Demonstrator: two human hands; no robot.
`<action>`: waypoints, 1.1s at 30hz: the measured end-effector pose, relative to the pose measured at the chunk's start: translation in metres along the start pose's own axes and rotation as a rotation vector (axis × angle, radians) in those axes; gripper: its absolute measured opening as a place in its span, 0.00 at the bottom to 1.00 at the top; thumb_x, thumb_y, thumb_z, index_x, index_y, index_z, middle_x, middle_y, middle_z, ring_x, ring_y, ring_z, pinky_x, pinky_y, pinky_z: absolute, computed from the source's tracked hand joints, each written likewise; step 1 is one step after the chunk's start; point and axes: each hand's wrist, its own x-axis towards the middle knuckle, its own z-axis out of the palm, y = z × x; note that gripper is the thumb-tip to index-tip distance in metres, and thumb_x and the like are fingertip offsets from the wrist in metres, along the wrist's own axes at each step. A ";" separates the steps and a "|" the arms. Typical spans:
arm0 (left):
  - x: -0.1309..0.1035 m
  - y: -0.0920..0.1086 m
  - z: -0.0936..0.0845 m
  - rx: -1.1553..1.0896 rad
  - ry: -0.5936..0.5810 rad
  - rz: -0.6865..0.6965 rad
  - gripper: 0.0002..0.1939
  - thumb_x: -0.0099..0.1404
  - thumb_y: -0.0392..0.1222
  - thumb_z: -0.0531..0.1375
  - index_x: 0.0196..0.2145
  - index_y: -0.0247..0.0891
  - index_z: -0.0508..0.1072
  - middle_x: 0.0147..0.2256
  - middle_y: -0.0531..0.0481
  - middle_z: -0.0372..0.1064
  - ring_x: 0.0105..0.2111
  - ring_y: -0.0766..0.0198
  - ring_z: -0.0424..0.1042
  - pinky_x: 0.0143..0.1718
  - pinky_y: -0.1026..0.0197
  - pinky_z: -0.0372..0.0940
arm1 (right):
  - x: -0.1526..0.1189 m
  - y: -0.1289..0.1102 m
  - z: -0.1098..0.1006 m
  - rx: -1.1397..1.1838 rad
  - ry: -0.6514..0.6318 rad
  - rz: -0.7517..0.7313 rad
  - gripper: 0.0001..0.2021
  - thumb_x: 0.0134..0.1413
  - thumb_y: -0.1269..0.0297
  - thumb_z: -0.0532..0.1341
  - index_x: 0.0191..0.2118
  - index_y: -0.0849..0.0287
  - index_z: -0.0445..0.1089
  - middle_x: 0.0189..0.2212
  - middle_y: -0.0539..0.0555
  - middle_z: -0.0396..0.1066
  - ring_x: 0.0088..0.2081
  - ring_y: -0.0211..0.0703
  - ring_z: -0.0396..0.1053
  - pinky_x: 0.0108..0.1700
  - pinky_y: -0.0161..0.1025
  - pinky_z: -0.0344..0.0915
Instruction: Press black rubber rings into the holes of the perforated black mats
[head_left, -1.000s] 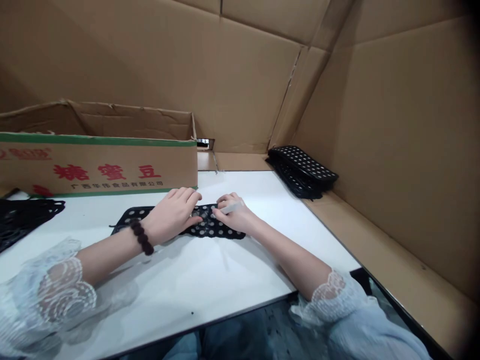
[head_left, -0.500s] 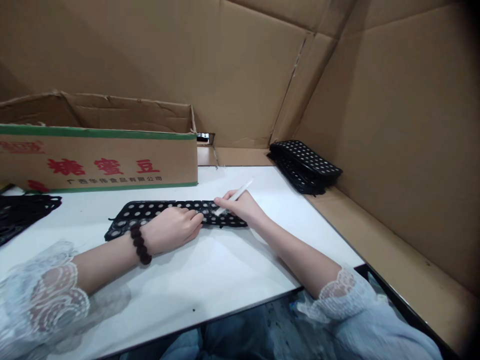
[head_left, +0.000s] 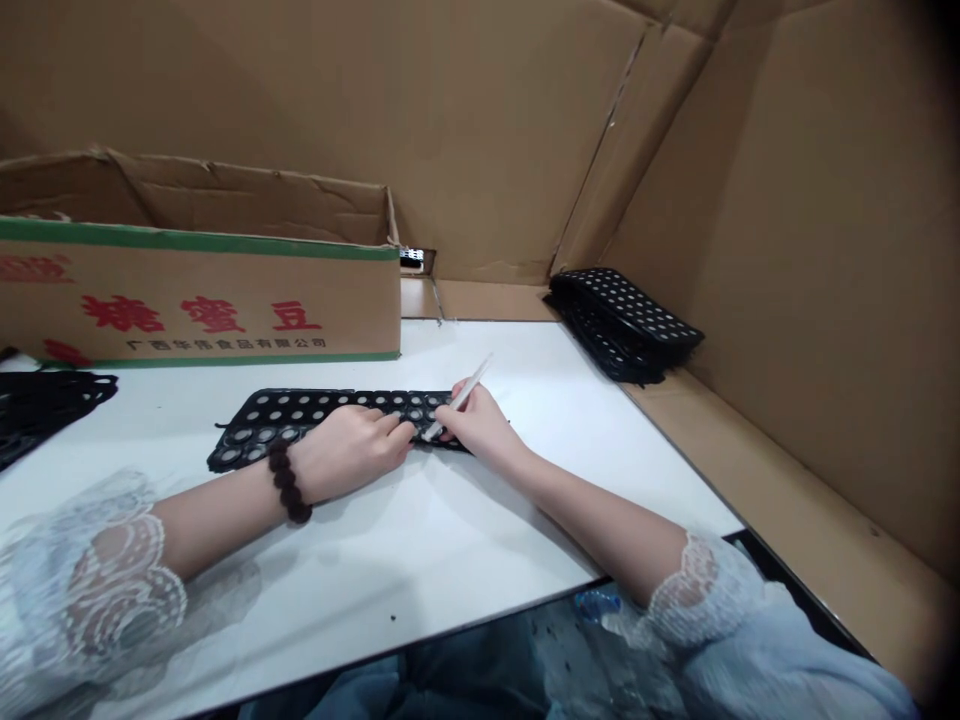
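Right hand [head_left: 480, 428] pinches a slim white stick-like tool [head_left: 459, 396] between thumb and fingers, the fingers closed around its lower part; the tool's lower tip rests on the perforated black strip [head_left: 300, 415] while its upper end slants up and away to the right. Left hand [head_left: 352, 462] lies palm down on the same strip, fingers loosely curled and pressed onto its near edge just beside the tool's tip, holding nothing; a dark beaded bracelet [head_left: 287, 483] circles that wrist. Both forearms come out of pale lace sleeves [head_left: 105, 580].

The strip is a long flat black piece full of round holes, lying flat on the white table [head_left: 420, 560]. Its long axis runs left to right across the table, the left end near the table's left part, the right end hidden under the right hand.

Behind the strip stands an open cardboard box [head_left: 225, 310] with a green band and red characters. A stack of similar perforated black pieces [head_left: 626, 322] sits at the far right against the cardboard wall, well apart from the hands. More black pieces [head_left: 37, 405] lie at the left edge
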 end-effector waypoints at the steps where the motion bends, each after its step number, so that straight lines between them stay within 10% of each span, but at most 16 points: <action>1: 0.000 0.000 0.000 -0.002 0.002 -0.003 0.11 0.62 0.37 0.47 0.24 0.35 0.63 0.21 0.51 0.64 0.22 0.65 0.65 0.24 0.64 0.58 | 0.000 0.002 0.000 -0.024 0.008 -0.017 0.09 0.37 0.66 0.54 0.27 0.57 0.51 0.16 0.44 0.58 0.20 0.39 0.66 0.20 0.32 0.60; 33: 0.004 0.011 0.002 0.006 0.135 -0.117 0.12 0.59 0.34 0.49 0.18 0.36 0.62 0.17 0.52 0.61 0.18 0.66 0.63 0.21 0.62 0.54 | -0.014 0.004 0.020 -0.170 0.085 -0.291 0.07 0.42 0.69 0.51 0.32 0.56 0.51 0.20 0.43 0.52 0.20 0.33 0.53 0.25 0.32 0.52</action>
